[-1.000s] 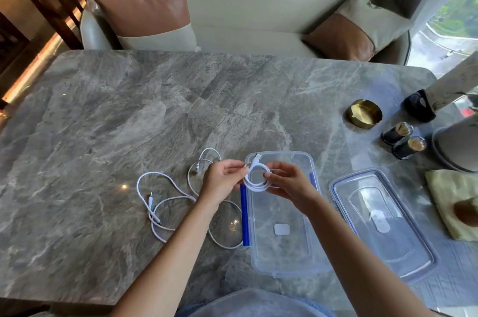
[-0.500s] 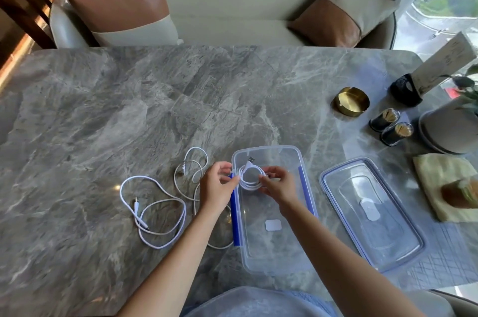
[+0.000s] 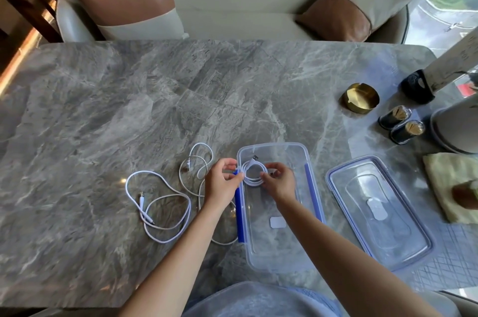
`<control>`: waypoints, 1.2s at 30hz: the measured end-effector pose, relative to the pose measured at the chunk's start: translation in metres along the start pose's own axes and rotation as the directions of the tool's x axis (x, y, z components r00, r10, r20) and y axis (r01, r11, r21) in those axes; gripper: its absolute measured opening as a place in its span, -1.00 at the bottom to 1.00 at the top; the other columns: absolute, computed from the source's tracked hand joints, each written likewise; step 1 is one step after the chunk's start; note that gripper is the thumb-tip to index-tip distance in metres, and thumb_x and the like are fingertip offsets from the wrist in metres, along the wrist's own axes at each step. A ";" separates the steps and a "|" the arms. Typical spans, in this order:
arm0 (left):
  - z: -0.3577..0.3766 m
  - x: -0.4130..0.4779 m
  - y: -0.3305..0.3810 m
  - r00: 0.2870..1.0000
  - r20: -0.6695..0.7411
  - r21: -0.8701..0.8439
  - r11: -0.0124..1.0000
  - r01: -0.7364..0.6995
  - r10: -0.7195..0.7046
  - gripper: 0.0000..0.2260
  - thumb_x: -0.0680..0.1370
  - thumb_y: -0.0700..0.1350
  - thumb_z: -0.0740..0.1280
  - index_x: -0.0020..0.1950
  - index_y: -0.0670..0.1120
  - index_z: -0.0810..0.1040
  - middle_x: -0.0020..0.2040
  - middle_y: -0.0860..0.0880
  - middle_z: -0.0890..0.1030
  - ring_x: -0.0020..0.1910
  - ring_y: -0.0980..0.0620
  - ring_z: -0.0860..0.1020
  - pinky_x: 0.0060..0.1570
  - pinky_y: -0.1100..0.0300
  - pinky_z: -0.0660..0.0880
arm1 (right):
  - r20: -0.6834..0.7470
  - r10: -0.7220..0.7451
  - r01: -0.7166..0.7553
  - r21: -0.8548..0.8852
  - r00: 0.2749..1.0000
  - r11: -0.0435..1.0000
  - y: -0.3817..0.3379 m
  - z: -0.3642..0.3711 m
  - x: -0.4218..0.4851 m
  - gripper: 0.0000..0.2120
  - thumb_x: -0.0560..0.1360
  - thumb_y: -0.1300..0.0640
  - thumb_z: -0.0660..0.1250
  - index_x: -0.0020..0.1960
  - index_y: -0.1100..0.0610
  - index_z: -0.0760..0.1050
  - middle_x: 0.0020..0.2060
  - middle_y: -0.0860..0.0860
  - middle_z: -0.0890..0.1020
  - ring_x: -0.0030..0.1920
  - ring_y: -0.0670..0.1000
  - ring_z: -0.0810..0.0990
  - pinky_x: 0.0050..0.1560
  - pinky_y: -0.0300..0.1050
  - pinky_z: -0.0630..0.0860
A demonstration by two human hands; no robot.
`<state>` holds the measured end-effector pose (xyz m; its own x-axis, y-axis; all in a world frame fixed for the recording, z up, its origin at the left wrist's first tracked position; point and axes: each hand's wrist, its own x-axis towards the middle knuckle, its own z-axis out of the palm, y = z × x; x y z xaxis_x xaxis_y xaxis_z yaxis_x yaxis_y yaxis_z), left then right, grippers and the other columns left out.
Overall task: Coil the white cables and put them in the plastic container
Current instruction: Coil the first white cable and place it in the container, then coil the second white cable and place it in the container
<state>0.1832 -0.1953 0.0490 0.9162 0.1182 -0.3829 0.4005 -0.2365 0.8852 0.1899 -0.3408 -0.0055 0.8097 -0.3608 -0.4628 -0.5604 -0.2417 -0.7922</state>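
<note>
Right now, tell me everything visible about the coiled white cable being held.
The coiled white cable is wound into a small round loop of several turns, its USB plug sticking out at the far side. The left hand and the right hand pinch opposite sides, holding it within the far end of the open plastic container.

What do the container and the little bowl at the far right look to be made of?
Container: clear, glossy plastic with blue side clips; the table's veining shows through it. Bowl: probably brass or gold-toned metal, with a bright yellow sheen.
</note>
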 end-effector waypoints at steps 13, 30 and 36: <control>-0.004 -0.001 -0.002 1.000 0.017 -0.037 0.999 -0.004 0.004 -0.75 0.44 -0.24 0.40 0.11 -0.15 0.53 0.02 -0.09 0.58 -0.06 -0.10 0.60 -0.01 -0.01 0.58 | 0.108 -0.111 0.123 -0.113 0.988 0.986 -0.005 -0.012 -0.006 -0.71 0.41 0.16 0.45 0.11 0.10 0.51 0.05 0.12 0.55 -0.11 0.05 0.61 -0.03 0.06 0.61; -0.076 -0.024 -0.056 0.982 -0.187 -0.021 0.999 -0.045 0.040 -0.87 0.47 -0.28 0.37 -0.13 -0.05 0.56 -0.22 0.04 0.59 -0.25 0.12 0.52 -0.18 0.31 0.44 | 0.417 -0.646 0.750 -0.151 0.639 0.644 -0.094 0.055 -0.039 -0.76 0.48 0.30 0.24 0.03 0.07 0.57 -0.05 -0.03 0.58 -0.15 -0.05 0.56 -0.13 -0.21 0.49; -0.095 0.012 -0.041 0.958 -0.273 0.080 0.995 -0.065 0.085 -0.96 0.46 -0.24 0.37 -0.12 -0.18 0.61 -0.22 -0.07 0.62 -0.26 0.04 0.52 -0.20 0.28 0.43 | 0.543 -0.406 0.611 -0.271 0.735 0.744 -0.115 0.082 -0.016 -0.69 0.49 0.33 0.15 0.08 0.13 0.59 0.00 0.08 0.67 -0.05 0.10 0.65 0.08 0.05 0.55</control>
<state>0.1763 -0.0927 0.0333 0.9081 0.3562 -0.2201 0.3398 -0.3198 0.8844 0.2559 -0.2334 0.0603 0.9172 0.3217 -0.2348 0.0305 -0.6446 -0.7639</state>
